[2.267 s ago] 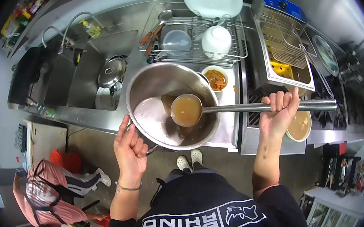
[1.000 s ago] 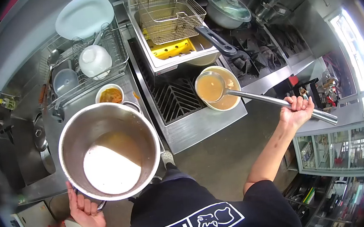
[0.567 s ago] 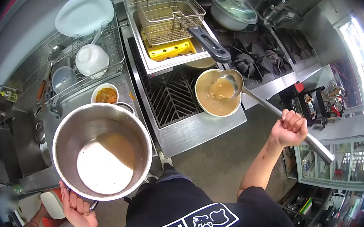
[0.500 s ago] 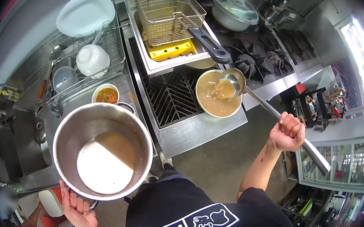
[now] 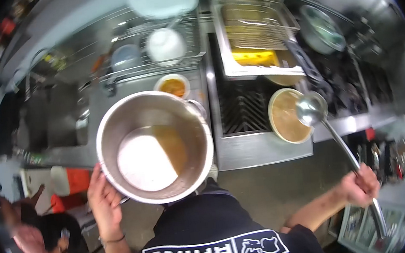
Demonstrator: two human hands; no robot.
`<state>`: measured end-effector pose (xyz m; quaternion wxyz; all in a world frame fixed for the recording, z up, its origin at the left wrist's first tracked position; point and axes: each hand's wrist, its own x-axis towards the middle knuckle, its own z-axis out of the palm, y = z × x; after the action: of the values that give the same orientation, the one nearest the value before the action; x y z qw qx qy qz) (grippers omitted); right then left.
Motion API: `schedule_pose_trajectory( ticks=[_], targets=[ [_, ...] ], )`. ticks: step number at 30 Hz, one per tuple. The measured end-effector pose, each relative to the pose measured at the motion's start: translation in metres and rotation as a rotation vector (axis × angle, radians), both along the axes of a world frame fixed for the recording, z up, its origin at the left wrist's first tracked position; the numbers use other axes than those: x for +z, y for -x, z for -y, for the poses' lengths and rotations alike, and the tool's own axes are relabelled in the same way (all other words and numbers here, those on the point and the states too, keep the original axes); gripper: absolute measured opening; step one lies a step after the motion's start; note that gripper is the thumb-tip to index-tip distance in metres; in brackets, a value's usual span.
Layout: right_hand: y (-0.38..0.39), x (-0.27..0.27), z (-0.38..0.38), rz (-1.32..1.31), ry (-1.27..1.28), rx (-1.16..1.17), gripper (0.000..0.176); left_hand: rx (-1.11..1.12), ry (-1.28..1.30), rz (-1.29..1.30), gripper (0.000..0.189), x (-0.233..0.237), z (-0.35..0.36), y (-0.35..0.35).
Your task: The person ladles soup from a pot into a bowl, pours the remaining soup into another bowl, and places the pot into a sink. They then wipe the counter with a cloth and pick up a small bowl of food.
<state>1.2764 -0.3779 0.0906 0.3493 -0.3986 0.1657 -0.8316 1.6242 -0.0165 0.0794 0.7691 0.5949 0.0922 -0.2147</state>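
Note:
My left hand (image 5: pixel 104 201) grips the left side of a large steel stockpot (image 5: pixel 202 168), fingers against its outer wall close to a side handle. The pot tilts toward me, and a shallow brown liquid (image 5: pixel 171 147) covers part of its bottom. In my right hand (image 5: pixel 361 186) is the long handle of a steel ladle (image 5: pixel 312 108), closed around it partway along. The ladle's head hangs over the right rim of a round bowl (image 5: pixel 282 135) filled with brown soup. That bowl sits at the counter's front edge, beside a grill grate.
A small bowl of orange food (image 5: pixel 173 86) stands behind the pot, before a dish rack (image 5: pixel 133 74). A fryer with a wire basket (image 5: pixel 256 27) stands behind the grate (image 5: pixel 242 110). Burners (image 5: pixel 343 84) and a lidded pot (image 5: pixel 323 30) are right. Another person (image 5: pixel 33 228) is at lower left.
The view has swung left, so the counter items appear further right. The ladle has shifted from over the soup to the bowl's right rim. Both hands keep their holds.

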Motion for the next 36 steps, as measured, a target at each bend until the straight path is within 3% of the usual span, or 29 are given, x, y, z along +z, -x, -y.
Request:
schedule_pose_trajectory(
  ticks=[1,7,12,16,21,26,28,30,31,32,34,36],
  targets=[
    [0.019,0.002,0.006,0.036,0.027,0.25,0.033,0.014,-0.063,0.01,0.04,-0.004,-0.003,-0.002],
    [0.045,0.011,0.01,0.207,-0.12,0.771,0.037,0.072,-0.071,-0.021,0.047,-0.013,-0.017,-0.005],
    [-0.074,0.02,-0.027,0.299,-0.204,1.059,0.036,0.116,-0.075,-0.049,0.05,-0.035,-0.04,-0.014],
    [-0.199,0.003,-0.093,0.2,-0.343,1.244,0.037,0.125,-0.033,-0.091,0.047,-0.057,-0.062,-0.024],
    [-0.27,-0.033,-0.153,0.082,-0.505,1.25,0.037,0.119,0.077,-0.186,0.041,-0.088,-0.085,-0.039],
    [-0.288,-0.062,-0.182,0.005,-0.585,1.248,0.036,-0.037,0.22,-0.217,0.043,-0.102,-0.098,-0.055],
    [-0.3,-0.057,-0.206,0.041,-0.755,1.009,0.035,-0.095,0.142,-0.18,0.044,-0.104,-0.099,-0.063],
    [-0.291,-0.072,-0.206,-0.067,-0.658,0.996,0.03,-0.179,0.121,-0.144,0.042,-0.108,-0.102,-0.07],
    [-0.282,-0.09,-0.193,-0.137,-0.67,0.861,0.023,-0.193,0.131,-0.138,0.042,-0.109,-0.102,-0.075],
    [-0.275,-0.096,-0.184,-0.221,-0.726,0.739,0.03,-0.213,0.123,-0.129,0.046,-0.116,-0.1,-0.078],
    [-0.264,-0.107,-0.182,-0.434,-0.553,0.727,0.039,-0.244,0.152,-0.139,0.05,-0.111,-0.103,-0.085],
    [-0.26,-0.096,-0.205,-0.493,-0.721,0.89,0.044,-0.325,0.096,-0.149,0.054,-0.113,-0.104,-0.094]
  ],
)
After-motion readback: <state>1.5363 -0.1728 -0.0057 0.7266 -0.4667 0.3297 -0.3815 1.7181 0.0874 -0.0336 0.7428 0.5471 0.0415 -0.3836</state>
